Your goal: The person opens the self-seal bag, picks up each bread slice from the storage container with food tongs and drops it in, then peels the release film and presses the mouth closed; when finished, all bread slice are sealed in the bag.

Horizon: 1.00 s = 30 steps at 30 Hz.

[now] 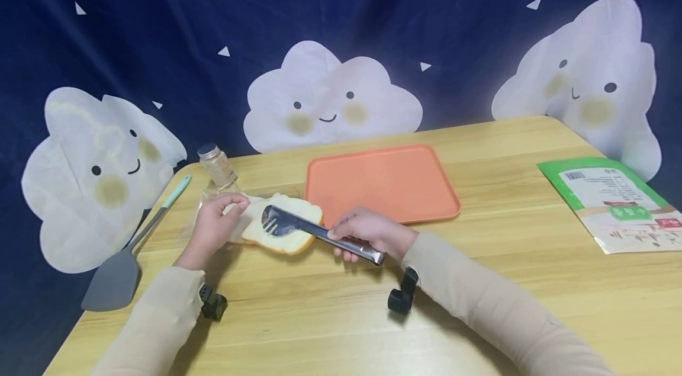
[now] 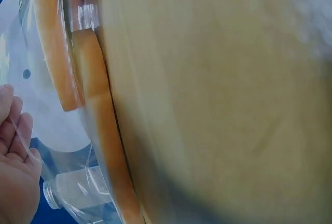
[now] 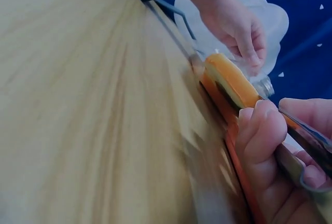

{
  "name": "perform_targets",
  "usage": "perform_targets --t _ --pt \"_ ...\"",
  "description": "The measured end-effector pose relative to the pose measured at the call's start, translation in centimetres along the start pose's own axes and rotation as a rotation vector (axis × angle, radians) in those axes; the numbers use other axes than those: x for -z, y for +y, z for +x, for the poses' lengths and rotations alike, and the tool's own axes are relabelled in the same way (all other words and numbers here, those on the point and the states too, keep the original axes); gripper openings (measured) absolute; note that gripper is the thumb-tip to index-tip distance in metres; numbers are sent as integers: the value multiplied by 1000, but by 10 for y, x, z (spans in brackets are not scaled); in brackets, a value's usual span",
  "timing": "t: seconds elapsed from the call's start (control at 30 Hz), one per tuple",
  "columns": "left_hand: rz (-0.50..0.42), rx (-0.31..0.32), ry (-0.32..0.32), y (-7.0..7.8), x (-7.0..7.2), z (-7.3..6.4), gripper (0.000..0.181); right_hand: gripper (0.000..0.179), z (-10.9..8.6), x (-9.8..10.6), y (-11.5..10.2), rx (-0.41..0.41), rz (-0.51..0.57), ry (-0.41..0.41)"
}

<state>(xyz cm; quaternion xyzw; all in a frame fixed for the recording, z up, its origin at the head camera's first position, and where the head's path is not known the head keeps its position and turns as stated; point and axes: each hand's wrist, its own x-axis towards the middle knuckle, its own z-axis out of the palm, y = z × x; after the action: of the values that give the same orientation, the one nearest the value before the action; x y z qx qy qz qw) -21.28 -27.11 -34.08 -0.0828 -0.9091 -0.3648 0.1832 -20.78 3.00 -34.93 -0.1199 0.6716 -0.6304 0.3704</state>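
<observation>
Head: right hand [image 1: 367, 231] curled round the tongs [image 1: 311, 227], thumb on top; upper tongs blade lies flat across the slice [image 1: 293, 205]. Slice is on the table's [image 1: 319, 317] left half, by the tray's [image 1: 380, 180] near left corner. Left hand [image 1: 212, 228] has thumb and fingertips closed together at the bag [image 1: 211, 192], just left of the slice. Step looks like drawing bread from the bag by tongs. My take: blades well over the slice, light even squeeze, level pull; soft bread will likely dent if pinched hard. Text: packet [image 1: 613, 204] at right, green and white, has a barcode, green and red label blocks and Chinese-looking print, too small to read. Jar [image 1: 218, 167] behind: no legible lettering. Spatula [image 1: 114, 281] far left: no marking I can see.

Left wrist: fingers pinch the bag's clear film; two crusts [image 2: 106, 110] show beside or behind it, tongs tip at top. Can't tell if the upper piece is free of the film. Worth holding the film taut and outward so the tongs don't snag it. No print on the film that I can make out.

Right wrist: fingers wrap the tongs, arms squeezed fairly close; a dark blade lies against the slice's pale face. Wrist best level, so the slice doesn't tip or twist. No brand legible on the tongs here.
</observation>
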Motion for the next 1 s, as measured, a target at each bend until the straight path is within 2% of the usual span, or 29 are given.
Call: perform_targets --t 0.33,0.5,0.83,1.0 --pt "-10 29 -51 5 0 2 16 29 7 -3 -7 -3 -8 13" --pt "-16 36 -67 5 -1 3 18 30 10 -4 -8 -9 29 28" --pt "-35 33 -122 11 -2 2 14 32 14 -3 -9 -26 1 -37" --pt "-78 34 -125 12 -1 -1 14 34 17 -6 -10 -15 23 9"
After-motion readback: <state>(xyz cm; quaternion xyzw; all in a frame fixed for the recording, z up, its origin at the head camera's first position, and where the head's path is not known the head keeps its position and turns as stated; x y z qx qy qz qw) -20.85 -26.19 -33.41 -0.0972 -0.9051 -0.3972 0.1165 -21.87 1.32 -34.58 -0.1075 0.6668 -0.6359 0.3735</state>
